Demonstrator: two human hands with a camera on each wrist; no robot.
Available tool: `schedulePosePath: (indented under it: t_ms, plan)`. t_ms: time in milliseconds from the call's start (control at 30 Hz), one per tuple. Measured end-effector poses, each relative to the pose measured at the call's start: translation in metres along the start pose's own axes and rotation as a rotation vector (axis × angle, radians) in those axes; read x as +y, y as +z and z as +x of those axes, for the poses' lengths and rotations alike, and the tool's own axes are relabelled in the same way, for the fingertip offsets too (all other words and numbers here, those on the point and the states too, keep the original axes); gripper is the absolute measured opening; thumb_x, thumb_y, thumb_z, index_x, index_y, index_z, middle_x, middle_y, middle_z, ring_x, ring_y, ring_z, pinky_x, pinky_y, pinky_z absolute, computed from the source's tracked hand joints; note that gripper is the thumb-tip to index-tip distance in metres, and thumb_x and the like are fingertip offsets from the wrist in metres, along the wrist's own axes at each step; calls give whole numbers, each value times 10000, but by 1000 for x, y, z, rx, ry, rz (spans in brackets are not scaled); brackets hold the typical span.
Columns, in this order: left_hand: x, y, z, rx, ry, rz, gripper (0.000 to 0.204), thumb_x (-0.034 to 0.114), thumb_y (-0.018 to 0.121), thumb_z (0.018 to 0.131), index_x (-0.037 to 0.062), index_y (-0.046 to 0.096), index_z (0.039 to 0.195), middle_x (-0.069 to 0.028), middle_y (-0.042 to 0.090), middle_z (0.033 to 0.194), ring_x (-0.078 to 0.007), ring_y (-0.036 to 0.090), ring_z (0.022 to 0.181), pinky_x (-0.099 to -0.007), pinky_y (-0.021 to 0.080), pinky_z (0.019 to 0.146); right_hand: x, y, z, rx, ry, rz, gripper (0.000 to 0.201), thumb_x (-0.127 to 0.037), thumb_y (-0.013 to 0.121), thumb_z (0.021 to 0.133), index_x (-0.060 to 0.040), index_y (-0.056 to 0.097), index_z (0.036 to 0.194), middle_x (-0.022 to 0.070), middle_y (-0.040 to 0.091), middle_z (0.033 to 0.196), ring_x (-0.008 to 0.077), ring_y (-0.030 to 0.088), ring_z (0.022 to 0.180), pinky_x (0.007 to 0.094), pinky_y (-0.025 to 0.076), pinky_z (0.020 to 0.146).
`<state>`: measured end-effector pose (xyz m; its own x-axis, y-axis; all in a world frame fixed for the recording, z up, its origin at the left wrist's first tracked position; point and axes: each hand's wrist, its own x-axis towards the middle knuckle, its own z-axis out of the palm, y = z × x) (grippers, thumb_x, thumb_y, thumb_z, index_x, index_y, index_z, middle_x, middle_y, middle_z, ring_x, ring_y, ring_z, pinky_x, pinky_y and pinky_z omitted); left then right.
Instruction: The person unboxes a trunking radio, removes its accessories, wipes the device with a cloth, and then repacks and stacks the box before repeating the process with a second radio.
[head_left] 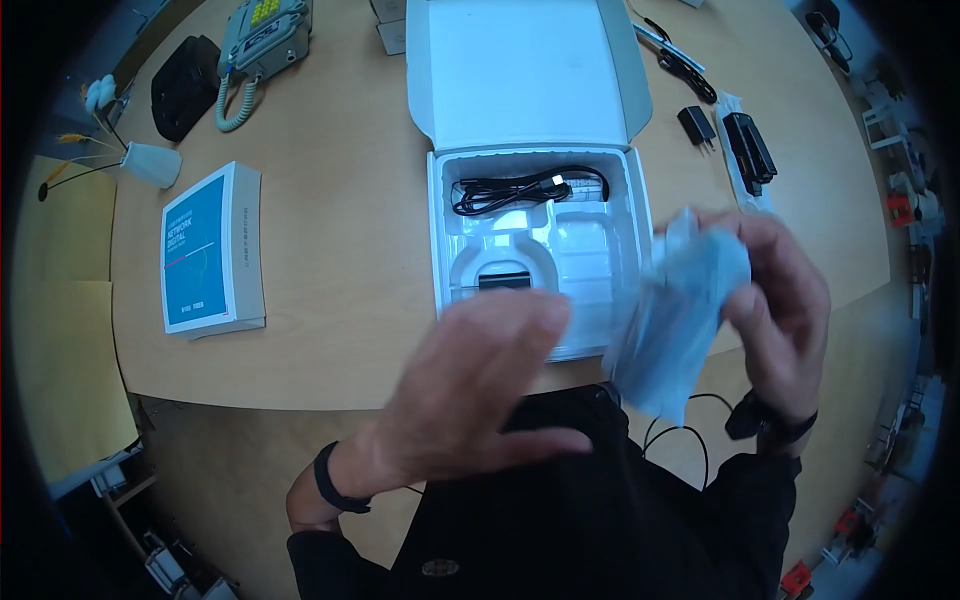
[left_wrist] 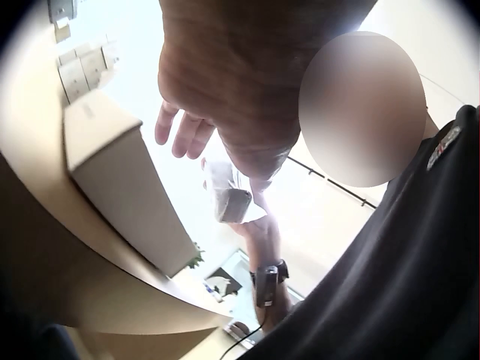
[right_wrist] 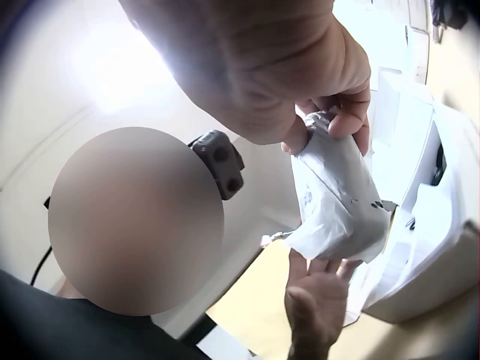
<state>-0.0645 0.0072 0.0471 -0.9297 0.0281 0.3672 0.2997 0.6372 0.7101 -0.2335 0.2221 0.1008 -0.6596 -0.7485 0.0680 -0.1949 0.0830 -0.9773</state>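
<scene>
In the head view a white plastic-wrapped packet (head_left: 670, 320) hangs from the right hand (head_left: 785, 310), which pinches its top between thumb and fingers. The right wrist view shows the same packet (right_wrist: 341, 195) gripped by the right hand (right_wrist: 277, 82), its wrapping crinkled. The left hand (head_left: 480, 385) is held over the near edge of the open white box (head_left: 437, 230), fingers extended and slightly blurred. In the right wrist view the left hand (right_wrist: 319, 300) is just below the packet; whether it touches cannot be told. A coiled black cable (head_left: 490, 192) lies in the box's tray.
A blue-and-white box (head_left: 210, 250) lies at the left, near a white vase (head_left: 152, 165), a dark pouch (head_left: 185, 88) and a corded telephone (head_left: 265, 40). At the right are a black power adapter (head_left: 695, 127), a black device (head_left: 750, 152) on plastic wrapping and a dark cable (head_left: 687, 77).
</scene>
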Motion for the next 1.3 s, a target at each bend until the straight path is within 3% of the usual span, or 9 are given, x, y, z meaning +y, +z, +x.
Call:
schedulePosePath:
  t_ms: [100, 133, 300, 433, 667, 800, 1033, 1133, 1300]
  plan:
    - [-20, -4, -19, 12, 25, 368, 796, 381, 900, 728, 19, 564, 1352, -141, 603, 1233, -319, 601, 1111, -468, 478, 971, 10, -1, 33, 9, 42, -174, 289, -164, 620, 1021, 27, 597, 1237, 80, 684, 1041, 131, 655, 953, 288, 521, 808]
    - [-23, 2, -22, 19, 13, 416, 572, 330, 887, 731, 39, 654, 1166, -114, 597, 1123, -304, 596, 1049, -488, 457, 967, 16, -1, 43, 10, 44, -171, 289, -164, 620, 1021, 27, 597, 1237, 80, 684, 1041, 131, 655, 953, 288, 521, 808]
    - [-33, 26, -31, -27, 52, 563, 348, 326, 843, 778, 68, 630, 872, -86, 538, 959, -276, 558, 965, -492, 408, 1030, 41, 15, 63, -269, -145, -560, 294, -142, 618, 1000, -9, 550, 1252, 152, 679, 863, 294, 671, 789, 372, 499, 685]
    - [-31, 31, -29, -1, 52, 611, 347, 352, 806, 807, 74, 598, 810, -78, 491, 899, -267, 523, 926, -496, 384, 1059, 43, 27, 56, -327, -416, -1125, 316, -136, 572, 994, -12, 529, 1281, 128, 688, 932, 292, 638, 919, 384, 441, 846]
    - [-27, 29, -28, -38, 44, 596, 341, 343, 797, 808, 68, 596, 810, -81, 488, 905, -270, 523, 934, -495, 381, 1055, 52, 34, 38, -307, -471, -1345, 402, -136, 600, 957, -6, 547, 1334, 133, 645, 1174, 275, 592, 1088, 420, 404, 981]
    - [-28, 30, -28, -25, 67, 608, 341, 343, 794, 814, 67, 593, 806, -80, 488, 901, -267, 523, 933, -491, 383, 1044, 40, 27, 35, -219, -430, -1180, 554, -262, 705, 898, 2, 555, 1361, 196, 507, 1457, 306, 524, 1277, 434, 388, 1062]
    - [-32, 27, -27, -62, 64, 584, 332, 351, 767, 869, 58, 632, 948, -91, 517, 950, -266, 530, 938, -487, 401, 1016, 50, 11, 14, -269, -367, -974, 666, -294, 772, 867, -18, 539, 1425, 194, 465, 1536, 339, 483, 1379, 458, 381, 1118]
    - [-23, -2, -12, 273, 35, 312, 436, 367, 747, 911, 17, 606, 1130, -102, 559, 981, -242, 551, 945, -440, 441, 965, 50, -16, 36, 136, -332, -700, 523, -190, 716, 935, -11, 562, 1401, 210, 601, 1391, 320, 601, 1250, 389, 489, 1006]
    - [-68, -58, 50, 499, -529, 57, 672, 465, 658, 981, -91, 513, 1328, -128, 569, 1074, -172, 545, 950, -302, 458, 807, 59, -45, 113, 122, -16, -401, 754, -454, 704, 950, 55, 480, 1460, 204, 658, 1294, 248, 644, 1142, 354, 507, 902]
